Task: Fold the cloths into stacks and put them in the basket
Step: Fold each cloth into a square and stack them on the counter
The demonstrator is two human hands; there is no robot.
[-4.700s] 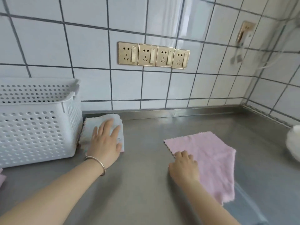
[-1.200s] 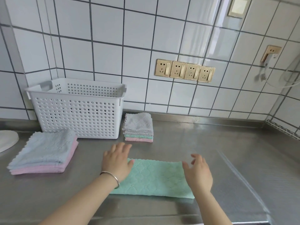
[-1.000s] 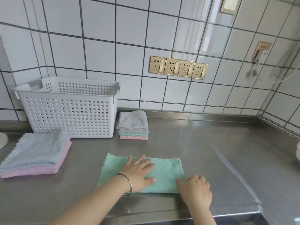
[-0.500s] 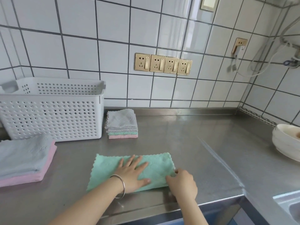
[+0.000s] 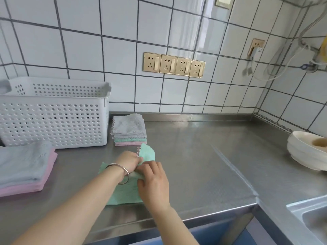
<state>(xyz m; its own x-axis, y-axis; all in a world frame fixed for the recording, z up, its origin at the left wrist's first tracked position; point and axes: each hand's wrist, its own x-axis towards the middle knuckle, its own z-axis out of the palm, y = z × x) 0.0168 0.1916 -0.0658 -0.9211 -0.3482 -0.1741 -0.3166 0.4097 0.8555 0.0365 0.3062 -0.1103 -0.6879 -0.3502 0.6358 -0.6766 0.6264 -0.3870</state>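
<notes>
Green cloth (image 5: 126,193): flat at counter (image 5: 194,165) front edge, right end lifted over leftward. Right hand (image 5: 154,183) pinching raised flap; left hand (image 5: 129,161) gripping it alongside. Folded stack (image 5: 129,129) beyond, beside basket (image 5: 53,117).

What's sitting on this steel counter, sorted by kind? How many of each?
white basket: 1
cloth piles: 2, the small folded stack beside the basket and the bigger pile at far left
green cloth, gripped by the left hand and right hand: 1
stack of white bowls: 1
Total: 5
</notes>
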